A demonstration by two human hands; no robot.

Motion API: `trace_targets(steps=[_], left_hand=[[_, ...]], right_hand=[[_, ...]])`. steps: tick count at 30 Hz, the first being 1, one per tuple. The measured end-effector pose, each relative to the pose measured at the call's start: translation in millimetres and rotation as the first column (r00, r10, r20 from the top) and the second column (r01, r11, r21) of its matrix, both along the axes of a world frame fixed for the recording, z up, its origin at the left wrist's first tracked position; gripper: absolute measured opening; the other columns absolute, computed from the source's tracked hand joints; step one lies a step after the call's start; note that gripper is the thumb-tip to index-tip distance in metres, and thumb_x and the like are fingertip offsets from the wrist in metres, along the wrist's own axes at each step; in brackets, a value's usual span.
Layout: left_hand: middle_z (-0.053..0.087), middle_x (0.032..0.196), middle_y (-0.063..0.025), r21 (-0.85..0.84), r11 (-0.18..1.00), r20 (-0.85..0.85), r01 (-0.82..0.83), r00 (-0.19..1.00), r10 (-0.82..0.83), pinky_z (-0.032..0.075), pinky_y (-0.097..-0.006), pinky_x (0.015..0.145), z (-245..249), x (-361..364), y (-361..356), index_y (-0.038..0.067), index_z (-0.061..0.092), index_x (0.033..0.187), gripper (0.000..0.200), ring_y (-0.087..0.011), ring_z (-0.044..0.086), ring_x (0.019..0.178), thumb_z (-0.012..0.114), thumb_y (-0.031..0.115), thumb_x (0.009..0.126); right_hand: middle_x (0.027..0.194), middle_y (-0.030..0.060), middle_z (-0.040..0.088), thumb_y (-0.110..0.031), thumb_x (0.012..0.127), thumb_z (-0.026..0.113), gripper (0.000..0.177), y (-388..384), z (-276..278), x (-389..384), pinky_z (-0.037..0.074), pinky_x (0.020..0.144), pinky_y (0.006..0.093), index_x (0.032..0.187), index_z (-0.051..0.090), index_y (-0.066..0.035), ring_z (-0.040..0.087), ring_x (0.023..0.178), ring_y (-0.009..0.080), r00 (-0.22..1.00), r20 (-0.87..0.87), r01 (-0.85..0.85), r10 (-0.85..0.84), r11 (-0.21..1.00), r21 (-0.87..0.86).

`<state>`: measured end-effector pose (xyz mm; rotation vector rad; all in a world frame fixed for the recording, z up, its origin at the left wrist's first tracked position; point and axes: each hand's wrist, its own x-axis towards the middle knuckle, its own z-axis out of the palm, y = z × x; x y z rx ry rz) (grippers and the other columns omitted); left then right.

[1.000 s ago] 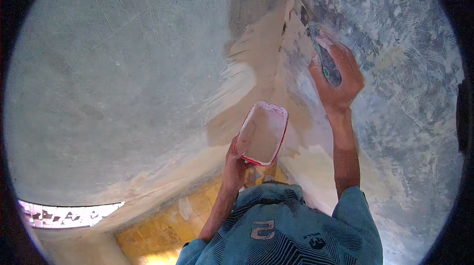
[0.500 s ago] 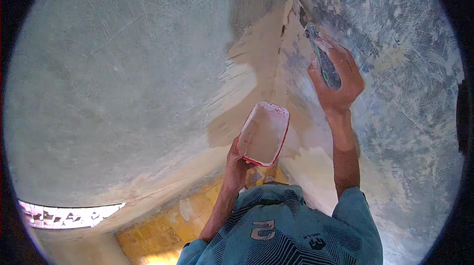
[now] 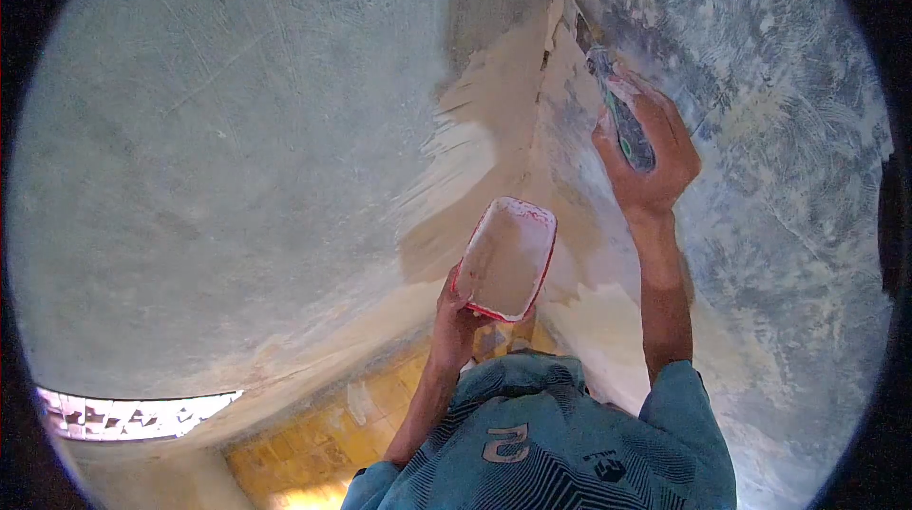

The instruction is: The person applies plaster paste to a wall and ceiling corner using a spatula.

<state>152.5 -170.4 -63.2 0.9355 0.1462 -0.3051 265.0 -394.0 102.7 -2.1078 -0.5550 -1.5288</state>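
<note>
My left hand [image 3: 461, 312] grips the lower left edge of a red-rimmed rectangular tub [image 3: 508, 258], whose inside is coated in whitish material. My right hand [image 3: 655, 144] is closed around the dark handle of a putty knife [image 3: 629, 130], to the upper right of the tub. The knife's blade lies along the wall corner at the top, where a narrow dark gap shows beside it. Smooth beige plaster [image 3: 508, 102] covers both sides of the corner around the blade.
A grey-green wall [image 3: 218, 149] spreads on the left and a mottled blue-grey wall [image 3: 779, 130] on the right. Yellow tiles [image 3: 323, 434] show below. A bright patterned opening [image 3: 138, 415] is at the lower left, and a dark object [image 3: 891, 225] at the right edge.
</note>
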Motion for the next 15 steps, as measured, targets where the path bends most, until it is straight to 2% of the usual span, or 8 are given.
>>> trace_targets(steps=[15], left_hand=[[0.043,0.137,-0.0122,-0.035,0.999,-0.003,-0.012,1.000,0.012,0.052,-0.0467,0.087,0.1,-2.7,-0.5,0.008,0.032,0.141,0.075,-0.0290,0.050,0.121,0.060,0.044,0.081]], right_hand=[[0.109,0.0098,0.066,-0.006,0.066,0.074,0.039,-0.1,-0.6,2.6,0.051,0.085,0.0357,0.105,0.067,-0.008,0.064,0.098,0.0277,1.000,0.006,0.001,-0.001,1.000,0.001]])
